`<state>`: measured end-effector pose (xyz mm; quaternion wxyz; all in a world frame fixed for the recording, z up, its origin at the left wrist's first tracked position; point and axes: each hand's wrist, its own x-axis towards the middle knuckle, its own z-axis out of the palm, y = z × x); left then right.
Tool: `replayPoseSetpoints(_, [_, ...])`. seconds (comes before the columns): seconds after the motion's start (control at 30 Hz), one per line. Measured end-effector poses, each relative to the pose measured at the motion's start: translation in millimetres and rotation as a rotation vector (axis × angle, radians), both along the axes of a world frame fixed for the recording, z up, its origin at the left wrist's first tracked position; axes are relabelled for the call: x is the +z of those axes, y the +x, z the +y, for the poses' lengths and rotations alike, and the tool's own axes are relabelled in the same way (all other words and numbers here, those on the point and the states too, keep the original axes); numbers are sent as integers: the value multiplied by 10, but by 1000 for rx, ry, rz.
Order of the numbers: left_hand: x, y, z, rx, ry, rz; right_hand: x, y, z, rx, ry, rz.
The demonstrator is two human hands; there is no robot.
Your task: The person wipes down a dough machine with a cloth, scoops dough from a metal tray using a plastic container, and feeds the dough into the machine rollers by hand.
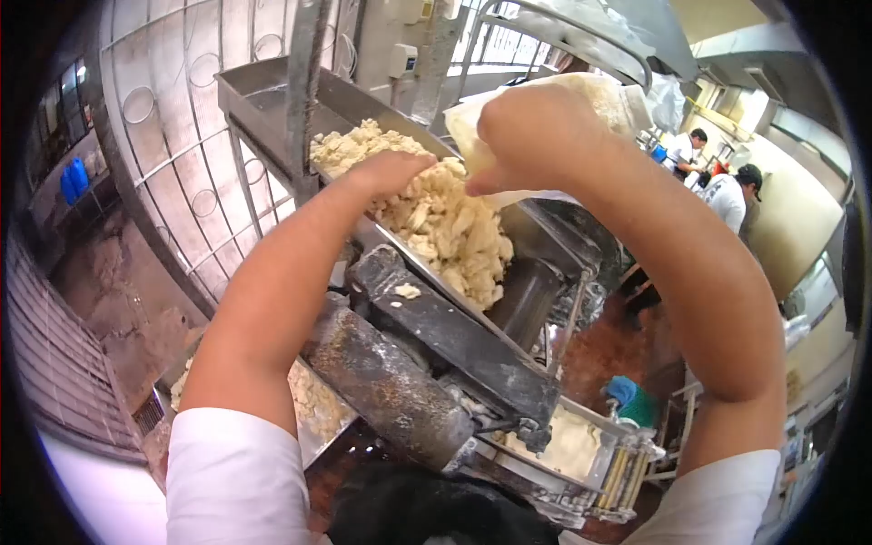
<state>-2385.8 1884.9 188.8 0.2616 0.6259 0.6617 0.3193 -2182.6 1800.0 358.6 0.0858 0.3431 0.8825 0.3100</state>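
A heap of pale, crumbly dough (454, 227) lies in a long metal hopper (263, 104) on a machine. My left hand (397, 171) rests on the heap, its fingers stretched toward the right and partly buried or hidden. Above the heap's right side, my right hand (536, 136) is closed on the edge of a pale, tub-like container (604, 95). That container is tilted over the dough, and its inner side carries floury residue. Below the hopper sits a dark, worn machine housing (436, 313) with small dough scraps on it.
A metal post (307, 91) rises beside the hopper. Under the machine, a tray (318, 413) holds crumbly dough and rollers (622, 477) stand beside a smooth dough sheet (563, 440). Two people (727, 195) work in the background at right. A barred window wall (173, 118) is at left.
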Motion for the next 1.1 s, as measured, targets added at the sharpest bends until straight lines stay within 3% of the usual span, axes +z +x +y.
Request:
replayPoseSetpoints(0.03, [32, 52, 31, 53, -70, -57, 7, 75, -13, 17, -18, 28])
replayPoseSetpoints(0.17, [48, 281, 113, 102, -92, 146, -106, 492, 9, 15, -29, 107])
replayPoseSetpoints(0.3, [-61, 829, -198, 250, 37, 727, -224, 1348, 108, 74, -65, 306])
replayPoseSetpoints(0.4, [-178, 998, -163, 249, -8, 660, -457, 2327, 152, 93, -31, 542])
replayPoseSetpoints(0.47, [-380, 1049, -101, 263, -11, 650, -648, 3096, 128, -121, -291, 734])
replayPoseSetpoints(0.5, [-489, 854, 47, 6, -21, 933, -936, 3535, 170, -4, -427, 983])
replayPoseSetpoints(0.53, [-643, 662, 210, -288, -10, 1188, -1225, 3967, 153, -124, -584, 1123])
replayPoseSetpoints(0.57, [-450, 792, 88, -427, 176, 1205, -1523, 4397, 149, -253, -717, 1276])
replayPoseSetpoints(0.6, [-492, 619, 234, -500, 89, 1247, -1755, 4851, 62, -489, -846, 1335])
replayPoseSetpoints(0.67, [-122, 1169, -58, 132, -190, 698, -2541, 5732, -123, -695, -895, 1497])
replayPoseSetpoints(0.73, [27, 1118, -83, 51, -178, 506, -3103, 6349, -462, -1109, -851, 1370])
replayPoseSetpoints(0.8, [106, 1046, -100, 44, -69, 476, -3967, 7075, -883, -1180, -779, 1164])
replayPoseSetpoints(0.83, [211, 1062, -162, 68, -12, 492, -3964, 6977, -1034, -1423, -744, 1174])
replayPoseSetpoints(0.87, [338, 1058, -296, 104, 49, 521, -4175, 7148, -1221, -1436, -935, 1261])
replayPoseSetpoints(0.9, [490, 1164, -434, 168, 40, 538, -4499, 7360, -1388, -1510, -880, 1252])
replayPoseSetpoints(0.93, [645, 1455, -659, 341, -6, 458, -4241, 7098, -1431, -1625, -834, 1225])
replayPoseSetpoints(0.97, [752, 1395, -832, 349, -74, 508, -4418, 7199, -1589, -1542, -810, 1405])
replayPoseSetpoints(1.0, [804, 1482, -1039, 387, -96, 538, -4454, 7200, -1671, -1586, -793, 1387])
replayPoseSetpoints(1.03, [856, 1464, -1251, 319, -217, 497, -4733, 7530, -1670, -1567, -852, 1088])
replayPoseSetpoints(1.07, [838, 1461, -1431, 250, -282, 445, -5141, 7809, -1529, -1465, -789, 1104])
replayPoseSetpoints(1.1, [812, 1551, -1581, 309, -361, 438, -5206, 7854, -1375, -1381, -719, 1122])
